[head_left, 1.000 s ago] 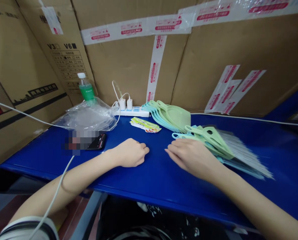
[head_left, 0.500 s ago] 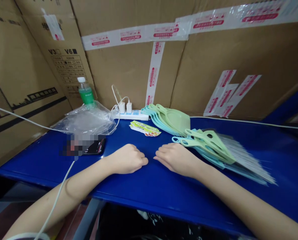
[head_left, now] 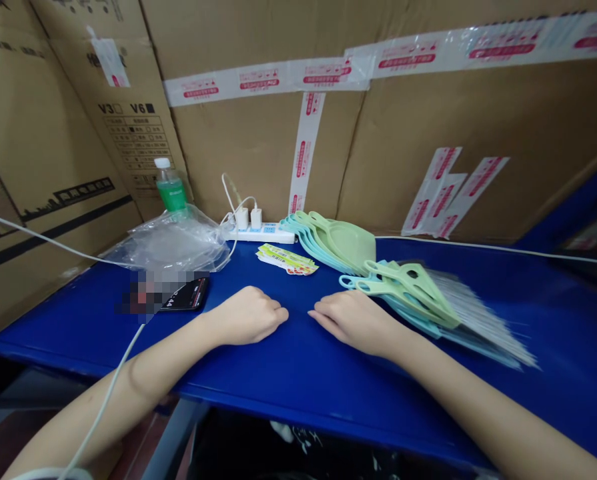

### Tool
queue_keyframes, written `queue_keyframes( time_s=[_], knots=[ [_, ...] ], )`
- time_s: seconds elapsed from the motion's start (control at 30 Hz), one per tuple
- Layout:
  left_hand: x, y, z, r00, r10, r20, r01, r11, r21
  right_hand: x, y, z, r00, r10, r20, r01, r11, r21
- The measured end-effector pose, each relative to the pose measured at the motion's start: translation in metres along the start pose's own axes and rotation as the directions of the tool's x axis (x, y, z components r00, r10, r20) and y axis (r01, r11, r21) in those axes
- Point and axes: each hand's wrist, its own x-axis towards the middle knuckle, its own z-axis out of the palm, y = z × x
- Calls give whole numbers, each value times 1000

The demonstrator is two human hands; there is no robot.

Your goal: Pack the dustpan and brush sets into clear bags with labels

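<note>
My left hand (head_left: 248, 316) rests on the blue table (head_left: 288, 380), closed in a loose fist with its back turned up. Across a small gap lies my right hand (head_left: 354, 320), also closed, its thumb side towards the left. Nothing shows in either one. Just beyond the right hand are small brushes (head_left: 412, 293) with green and blue handles and pale bristles, stacked on one another. Behind them sits a fanned stack of green and light-blue dustpans (head_left: 351, 241). Printed labels or packets (head_left: 287, 259) in green and white lie past the gap between my hands.
Clear plastic bags (head_left: 173, 237) lie at the left by a green bottle (head_left: 171, 187). A phone (head_left: 191, 295) is partly under them. Chargers sit in a white power strip (head_left: 263, 233) at the back. A white cable (head_left: 113, 377) crosses my left forearm. Taped cardboard (head_left: 258, 140) walls the table.
The view has shifted slightly, so things appear a little lower and further left. Both hands stay closed on the table.
</note>
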Motion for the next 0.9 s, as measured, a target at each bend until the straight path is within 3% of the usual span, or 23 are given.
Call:
queue_keyframes(
  time_s=[0.2,0.57,0.9],
  knots=[
    [1,1,3,999,-40,5,40,998,-58,1,0,-5,995,75,60,-77,997,30],
    [1,2,-3,997,-70,28,70,998,-1,-1,1,2,997,77,-1,-77,997,-7],
    [-3,1,-8,999,-18,27,17,999,42,-11,2,-8,985,-4,-174,-4,999,-42]
  ],
)
